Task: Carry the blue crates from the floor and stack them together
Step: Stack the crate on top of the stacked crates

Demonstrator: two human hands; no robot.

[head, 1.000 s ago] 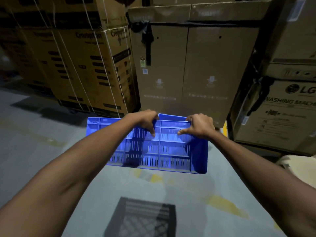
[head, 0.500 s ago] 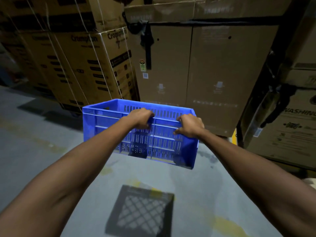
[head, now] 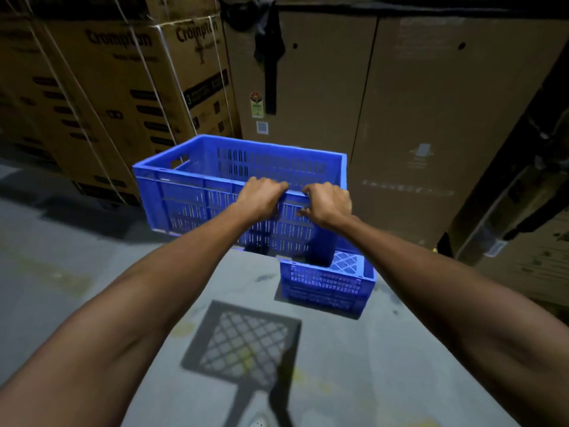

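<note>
Two hands: both clenched on the near rim of one crate, side by side.
Shadow [head: 243,340]: lattice patch on the floor [head: 61,272], at 6 o'clock.
Left hand [head: 261,195]: fingers hooked over the rim.
Right hand [head: 328,203]: grasping the same rim, just beside the left.
Held crate [head: 191,192]: blue, upright, in the air, at 12 o'clock.
Second crate [head: 326,282]: blue, on the floor at 2 o'clock, partly under the held one.
Cartons [head: 415,103]: stacked behind, from 10 to 2 o'clock.

The held crate [head: 197,192] is bright blue with rows of narrow slots; the floor crate [head: 326,285] is the same blue, its base a lattice. The floor [head: 61,272] is grey with faded yellow patches. The cardboard boxes [head: 415,118] are brown, some printed black.
</note>
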